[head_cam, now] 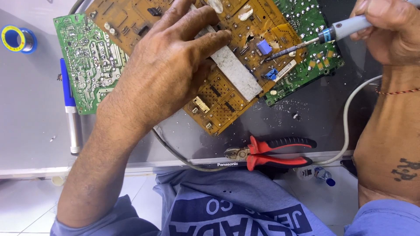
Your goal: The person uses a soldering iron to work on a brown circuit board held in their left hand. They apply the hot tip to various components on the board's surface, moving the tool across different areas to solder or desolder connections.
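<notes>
Fingers flat on brown circuit board

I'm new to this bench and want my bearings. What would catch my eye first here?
The left hand lies spread flat on a brown circuit board at the centre. From the upper right, the right hand holds a soldering iron with its tip at a blue component on that board. Red-handled cutters lie at the near edge, and a green board sits to the left.

Boards crowd the top; bare grey worktop lies open at left.
Red-handled cutters and white cable block the lower right.
</notes>
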